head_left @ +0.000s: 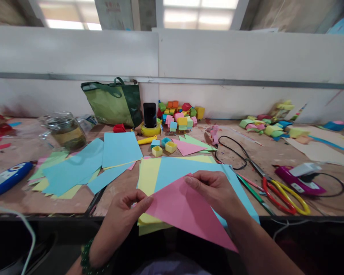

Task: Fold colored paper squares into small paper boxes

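A sheet of pink paper (183, 214), roughly triangular in outline, is held up over the table's front edge. My left hand (129, 208) pinches its left corner between thumb and fingers. At the top corner, my right hand (212, 187) is closed on the same sheet with thumb and index finger. Beneath it lie a light blue sheet (186, 166) and yellow sheets (148, 173), partly covered by the pink paper and my hands. A green beaded bracelet (87, 258) circles my left wrist.
Scissors (279, 194) with red and yellow handles and a green pencil (255, 194) lie right of the sheets. Paper scraps (74, 164), a glass jar (64, 131) and a blue power strip (10, 179) are at left. Small paper boxes (170, 147) and a phone (150, 114) stand behind.
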`<state>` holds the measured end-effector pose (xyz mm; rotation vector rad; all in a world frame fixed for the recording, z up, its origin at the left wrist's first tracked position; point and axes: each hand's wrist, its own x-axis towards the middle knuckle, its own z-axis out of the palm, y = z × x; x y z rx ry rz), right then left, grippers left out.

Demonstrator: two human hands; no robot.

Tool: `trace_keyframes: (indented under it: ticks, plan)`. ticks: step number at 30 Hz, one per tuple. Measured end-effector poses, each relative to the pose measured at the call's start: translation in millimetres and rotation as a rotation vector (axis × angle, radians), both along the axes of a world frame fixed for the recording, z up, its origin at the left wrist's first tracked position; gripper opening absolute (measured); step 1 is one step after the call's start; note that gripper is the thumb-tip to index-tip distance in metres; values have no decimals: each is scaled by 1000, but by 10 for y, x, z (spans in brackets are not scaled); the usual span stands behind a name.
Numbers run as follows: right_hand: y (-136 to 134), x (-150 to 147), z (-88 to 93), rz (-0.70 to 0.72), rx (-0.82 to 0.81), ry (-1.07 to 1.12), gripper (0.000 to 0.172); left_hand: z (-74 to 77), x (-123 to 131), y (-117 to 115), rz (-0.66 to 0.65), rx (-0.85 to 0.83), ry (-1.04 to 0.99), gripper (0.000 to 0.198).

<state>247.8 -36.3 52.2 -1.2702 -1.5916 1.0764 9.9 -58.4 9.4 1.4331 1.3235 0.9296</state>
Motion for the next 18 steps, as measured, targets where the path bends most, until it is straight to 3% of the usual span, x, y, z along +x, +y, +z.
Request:
trace_keyframes:
  ticks: [10, 18]
  plan:
    - [-15, -18, 20, -15, -13, -25, 36, 47, -12, -44, -1, -20, 30, 44]
    - [55, 0, -4, 10, 14, -56, 38, 88, -9, 6, -8, 103, 180, 42]
